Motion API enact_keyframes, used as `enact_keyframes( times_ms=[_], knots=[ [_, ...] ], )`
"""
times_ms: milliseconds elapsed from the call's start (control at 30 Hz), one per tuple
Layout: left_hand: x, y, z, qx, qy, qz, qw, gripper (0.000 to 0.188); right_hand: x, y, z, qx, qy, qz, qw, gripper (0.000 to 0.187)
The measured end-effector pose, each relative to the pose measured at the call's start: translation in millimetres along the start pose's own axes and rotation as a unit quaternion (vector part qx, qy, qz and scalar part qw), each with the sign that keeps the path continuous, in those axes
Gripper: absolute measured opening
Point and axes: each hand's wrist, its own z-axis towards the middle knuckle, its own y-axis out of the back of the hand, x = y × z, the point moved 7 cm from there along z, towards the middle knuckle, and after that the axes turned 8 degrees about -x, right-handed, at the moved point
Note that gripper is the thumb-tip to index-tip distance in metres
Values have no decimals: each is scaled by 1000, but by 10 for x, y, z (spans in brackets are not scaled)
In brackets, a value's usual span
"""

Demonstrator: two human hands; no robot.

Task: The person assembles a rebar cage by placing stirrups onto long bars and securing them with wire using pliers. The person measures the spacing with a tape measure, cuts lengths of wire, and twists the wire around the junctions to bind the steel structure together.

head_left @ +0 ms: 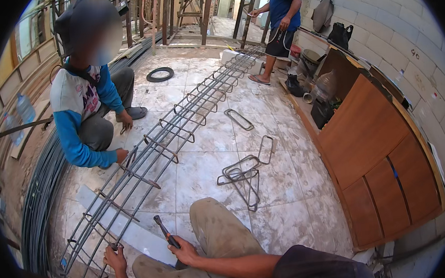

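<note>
A long rebar cage (172, 123) of straight bars and bent stirrups runs diagonally over the tiled floor, from near left to far right. At its near end my left hand (116, 258) is closed, fingers pinched round the cage's edge by a stirrup; any tie wire there is too small to make out. My right hand (185, 251) grips a pair of pincers (163, 229) by the handles, above my knee and apart from the cage. The pincers' dark head points up toward the cage. Several loose stirrups (241, 175) lie on the tiles to the right.
A crouching co-worker (83, 107) touches the cage from the left. Another person (281, 18) stands by its far end. Long rebar (43, 190) is bundled at left; a black ring (159, 74) lies behind. A brown wooden cabinet (365, 144) lines the right wall.
</note>
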Motion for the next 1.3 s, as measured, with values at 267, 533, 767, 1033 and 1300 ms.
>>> enact_keyframes(
  times_ms=[267, 533, 767, 1033, 1300],
  knots=[
    [-70, 99, 16, 2, 9, -6, 1000, 37, -116, -116, 134, -21, 26, 10, 999, 39],
    [-153, 59, 49, 1, -7, 1, 1000, 33, -63, -67, 80, -20, 14, 38, 999, 35],
    [-37, 113, -4, -2, 21, 10, 1000, 37, -80, -106, 157, -20, 19, 18, 999, 40],
    [-273, 126, 29, 3, -4, 8, 1000, 40, -24, -20, 129, -17, -3, 51, 999, 35],
    [-111, 157, 47, 11, 31, 3, 999, 36, 2, -140, 98, 7, -6, 98, 995, 35]
  ],
)
